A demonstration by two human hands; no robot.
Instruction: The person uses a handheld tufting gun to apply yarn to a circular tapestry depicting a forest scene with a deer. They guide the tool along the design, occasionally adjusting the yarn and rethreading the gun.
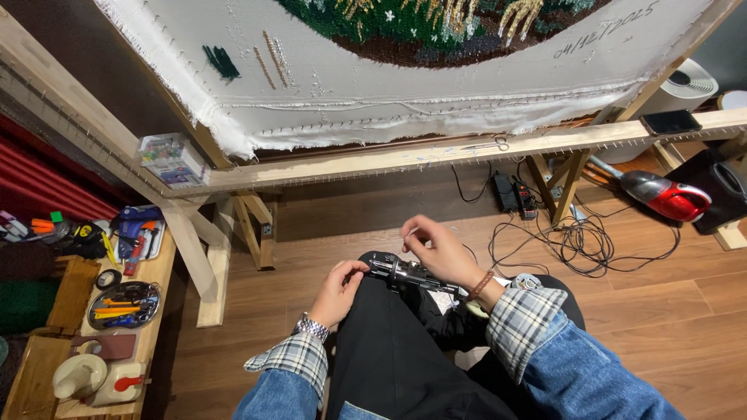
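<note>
1. I look down at my lap. A black and silver tufting gun (408, 274) lies across my knees, on my black trousers (397, 350).
2. My left hand (338, 289) is at the near end of the gun. Its fingers are curled and pressed on the gun's front tip, so it holds that end.
3. My right hand (440, 249) is just above the middle of the gun. The thumb and first finger are pinched together. I think they pinch a thin thread, but it is too small to be sure.
4. I wear a silver watch (312, 327) on the left wrist and a bead band (480, 285) on the right wrist.
5. In front of me stands a big wooden frame (436, 153) with white cloth (373, 85) stretched on it. A green and brown fluffy picture (436, 27) is on the cloth.
6. Small scissors (486, 145) lie on the frame's bar, and a dark phone (670, 121) lies farther right on it.
7. A clear box of coloured bits (171, 159) sits on the left end of the bar.
8. On the wood floor (654, 295) lie black cables (580, 237), and a red hand vacuum (669, 196) is near them.
9. On my left a low wooden surface (152, 288) carries a round tin of tools (124, 304) and a blue tool (138, 227).
</note>
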